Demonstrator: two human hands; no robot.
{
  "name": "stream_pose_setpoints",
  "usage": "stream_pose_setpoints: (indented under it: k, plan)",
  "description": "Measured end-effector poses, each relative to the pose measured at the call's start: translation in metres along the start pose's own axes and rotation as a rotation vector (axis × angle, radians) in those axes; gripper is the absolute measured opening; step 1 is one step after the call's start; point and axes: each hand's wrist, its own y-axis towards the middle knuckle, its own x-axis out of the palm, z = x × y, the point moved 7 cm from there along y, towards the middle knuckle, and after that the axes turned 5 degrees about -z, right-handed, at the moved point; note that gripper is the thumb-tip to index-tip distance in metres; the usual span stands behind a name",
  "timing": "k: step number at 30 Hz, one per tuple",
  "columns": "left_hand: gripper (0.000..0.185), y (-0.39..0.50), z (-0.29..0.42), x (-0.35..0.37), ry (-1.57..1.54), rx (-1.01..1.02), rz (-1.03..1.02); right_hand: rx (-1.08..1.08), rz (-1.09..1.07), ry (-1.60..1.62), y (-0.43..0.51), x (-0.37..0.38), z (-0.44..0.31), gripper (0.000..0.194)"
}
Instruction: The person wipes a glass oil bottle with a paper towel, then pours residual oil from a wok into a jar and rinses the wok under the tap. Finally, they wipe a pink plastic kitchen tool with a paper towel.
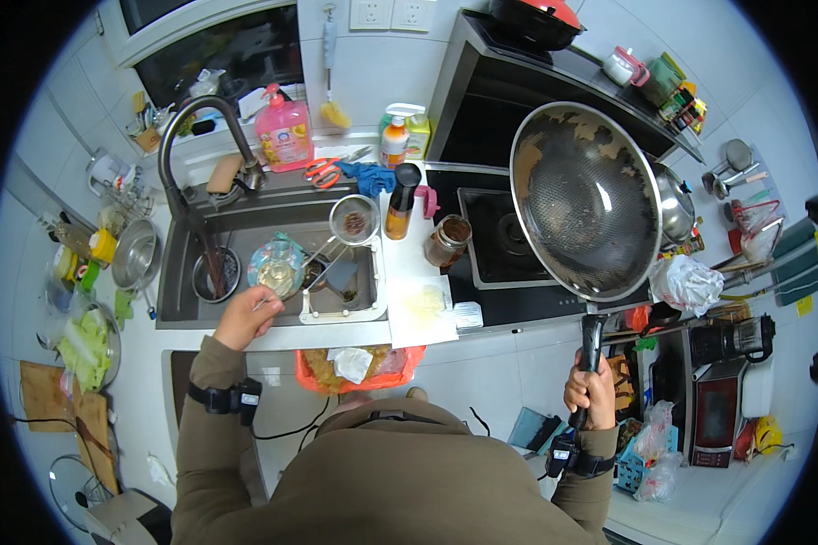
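Note:
My right hand [590, 390] grips the black handle of a wok [586, 204]. The wok is tilted up beside the hob [511, 238], its worn, textured interior facing me. Over the sink's front edge, my left hand [251, 317] pinches a thin, light handle, mostly hidden by the fingers. Just beyond it, a blue patterned bowl [258, 262] holds pale liquid. A metal pot [228, 276] stands in the sink [286, 194] under the faucet [167, 157], with a brownish streak like running water between them. A fine-mesh strainer [354, 219] lies over the sink's right side.
An oil bottle [401, 204] and a brown glass jar [448, 240] stand between sink and hob. Red-handled scissors [324, 173] and a blue cloth [370, 179] lie behind the sink. An orange-lined bin [409, 361] is below the counter. Lettuce [85, 354] sits at left.

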Motion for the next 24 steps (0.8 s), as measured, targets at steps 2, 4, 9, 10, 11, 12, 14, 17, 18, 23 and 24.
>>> stream_pose_setpoints:
  k: [2, 4, 9, 10, 11, 12, 14, 17, 18, 23, 24]
  plan:
    - [0.014, -0.007, -0.032, -0.011, 0.042, -0.049, 0.091, -0.015, 0.014, -0.070, -0.002, 0.005, -0.001, 0.018]
    - [0.014, -0.008, -0.043, -0.009, 0.408, 0.155, 0.244, -0.032, 0.011, -0.108, -0.002, 0.012, -0.003, 0.019]
    - [0.017, -0.003, -0.080, -0.003, 0.832, 0.081, 0.392, -0.047, -0.048, -0.105, 0.009, 0.040, -0.001, 0.017]
    - [0.020, -0.001, -0.082, -0.001, 0.830, 0.108, 0.392, -0.045, -0.086, -0.078, 0.012, 0.048, 0.000, 0.017]
    - [0.020, 0.000, -0.085, 0.000, 0.858, 0.081, 0.393, -0.035, -0.092, -0.073, 0.015, 0.053, 0.002, 0.017]
    - [0.021, 0.001, -0.088, 0.002, 0.872, 0.059, 0.382, -0.027, -0.114, -0.098, 0.018, 0.059, 0.004, 0.017]
    - [0.022, 0.002, -0.095, 0.003, 0.886, 0.017, 0.390, -0.013, -0.142, -0.114, 0.024, 0.069, 0.007, 0.017]
    - [0.023, -0.002, -0.105, 0.004, 0.870, -0.010, 0.437, 0.014, -0.158, -0.138, 0.030, 0.081, 0.011, 0.017]
    - [0.023, -0.003, -0.108, 0.005, 0.853, 0.004, 0.441, 0.021, -0.163, -0.147, 0.032, 0.084, 0.012, 0.017]
    - [0.022, -0.010, -0.119, 0.009, 0.820, 0.032, 0.429, 0.037, -0.133, -0.183, 0.037, 0.092, 0.014, 0.017]
    - [0.021, -0.011, -0.121, 0.011, 0.799, 0.038, 0.424, 0.042, -0.132, -0.192, 0.037, 0.093, 0.014, 0.018]
